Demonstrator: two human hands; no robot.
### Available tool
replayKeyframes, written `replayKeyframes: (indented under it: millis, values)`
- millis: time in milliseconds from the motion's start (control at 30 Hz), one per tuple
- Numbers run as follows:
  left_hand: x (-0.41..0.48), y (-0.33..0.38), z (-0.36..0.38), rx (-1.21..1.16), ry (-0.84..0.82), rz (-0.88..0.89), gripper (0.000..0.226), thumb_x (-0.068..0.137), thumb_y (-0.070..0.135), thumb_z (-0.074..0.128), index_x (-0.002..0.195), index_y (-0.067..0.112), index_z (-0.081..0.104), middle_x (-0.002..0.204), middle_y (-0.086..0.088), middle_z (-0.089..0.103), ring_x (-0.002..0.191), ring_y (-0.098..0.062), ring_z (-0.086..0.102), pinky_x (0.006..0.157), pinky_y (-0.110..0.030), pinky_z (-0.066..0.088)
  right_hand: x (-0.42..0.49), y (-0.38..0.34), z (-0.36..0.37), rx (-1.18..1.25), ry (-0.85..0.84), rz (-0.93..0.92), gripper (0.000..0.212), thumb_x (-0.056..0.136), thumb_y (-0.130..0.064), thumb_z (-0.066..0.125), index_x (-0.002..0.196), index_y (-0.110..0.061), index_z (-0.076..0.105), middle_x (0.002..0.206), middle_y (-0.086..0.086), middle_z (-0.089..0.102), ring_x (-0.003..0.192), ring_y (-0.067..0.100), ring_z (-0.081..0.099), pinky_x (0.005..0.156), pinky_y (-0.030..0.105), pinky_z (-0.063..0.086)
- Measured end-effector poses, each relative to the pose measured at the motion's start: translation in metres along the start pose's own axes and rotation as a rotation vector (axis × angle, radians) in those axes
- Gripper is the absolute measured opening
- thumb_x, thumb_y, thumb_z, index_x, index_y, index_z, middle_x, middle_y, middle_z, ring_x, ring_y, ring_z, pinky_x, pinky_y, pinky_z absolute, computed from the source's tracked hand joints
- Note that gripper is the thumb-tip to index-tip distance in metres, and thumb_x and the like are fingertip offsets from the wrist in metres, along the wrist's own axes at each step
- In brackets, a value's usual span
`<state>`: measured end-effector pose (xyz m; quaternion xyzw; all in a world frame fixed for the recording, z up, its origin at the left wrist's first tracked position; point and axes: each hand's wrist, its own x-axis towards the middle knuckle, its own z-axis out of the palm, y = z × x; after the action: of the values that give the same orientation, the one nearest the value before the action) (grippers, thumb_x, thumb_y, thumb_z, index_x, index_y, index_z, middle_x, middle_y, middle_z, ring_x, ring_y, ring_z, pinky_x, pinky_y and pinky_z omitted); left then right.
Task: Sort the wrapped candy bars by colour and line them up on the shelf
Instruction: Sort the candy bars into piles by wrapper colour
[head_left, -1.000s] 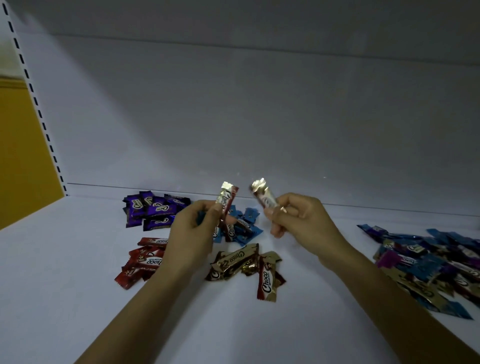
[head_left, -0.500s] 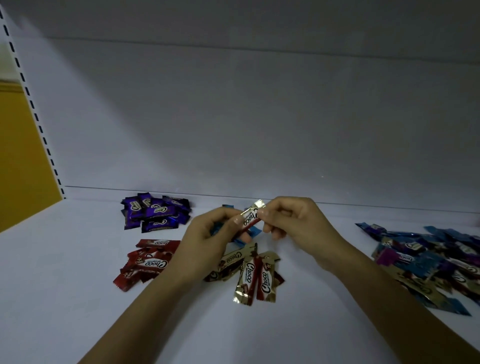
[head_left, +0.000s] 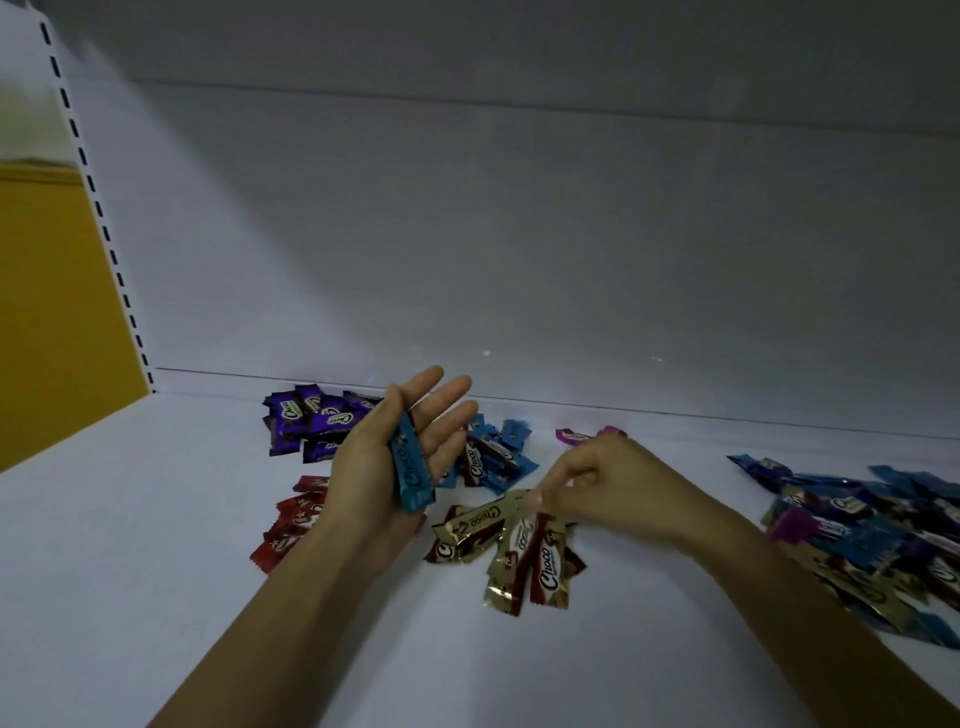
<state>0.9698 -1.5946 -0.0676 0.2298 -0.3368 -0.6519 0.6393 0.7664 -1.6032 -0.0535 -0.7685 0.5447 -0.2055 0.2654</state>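
Hands that met over one bar mid-frame have parted. Left of centre, the left hand (head_left: 374, 467) lies palm up, fingers straight, a blue bar (head_left: 413, 467) resting along the palm. It is best tipped onto the blue pile (head_left: 498, 457) just right of those fingers. Right of centre, the right hand (head_left: 618, 483) pinches the top end of a gold bar (head_left: 522, 540) on the gold pile (head_left: 467, 519). Lay it parallel before letting go.

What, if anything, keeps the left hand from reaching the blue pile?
Likely nothing, so yes: the left hand hovers beside the blue pile, palm up, carrying a blue bar. The right hand pinches a gold bar off to the side.
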Motion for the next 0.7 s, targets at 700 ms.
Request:
replayKeyframes:
  millis: [700]
  values:
    - [-0.007, -0.043, -0.002, 1.24, -0.379, 0.089, 0.045, 0.09, 0.05, 0.055, 0.132, 0.034, 0.048, 0.128, 0.011, 0.054, 0.108, 0.002, 0.058, 0.093, -0.027, 0.051, 0.087, -0.024, 0.005, 0.652, 0.269, 0.248, 0.016, 0.087, -0.012, 0.064, 0.097, 0.0, 0.064, 0.066, 0.006, 0.053, 0.046, 0.01, 0.046, 0.04, 0.02, 0.035]
